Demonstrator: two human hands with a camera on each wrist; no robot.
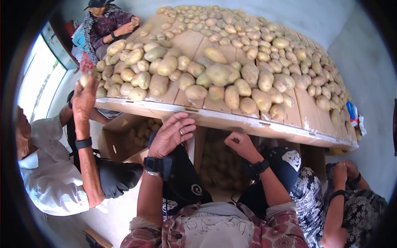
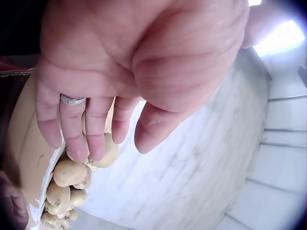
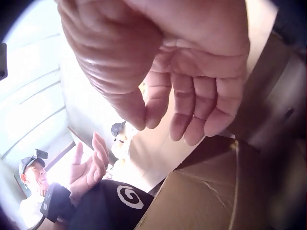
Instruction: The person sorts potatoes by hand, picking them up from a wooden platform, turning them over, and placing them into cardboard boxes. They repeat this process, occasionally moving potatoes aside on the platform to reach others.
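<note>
My left hand is raised just in front of the table's near edge, palm turned up and fingers loosely spread, with a ring on one finger. Nothing lies in it; the left wrist view shows its bare palm. My right hand hovers over a cardboard box of potatoes below the edge. Its fingers hang loosely curled, thumb tip close to the index fingertip, and the right wrist view shows nothing between them. Large potatoes lie along the front of the cardboard-covered table, nearest to both hands.
Smaller potatoes spread across the back and right. Another open box with potatoes stands under the table at left. A person in white sits at left, holding a potato. Others sit at the far left and at right. A blue-and-white packet lies at the right end.
</note>
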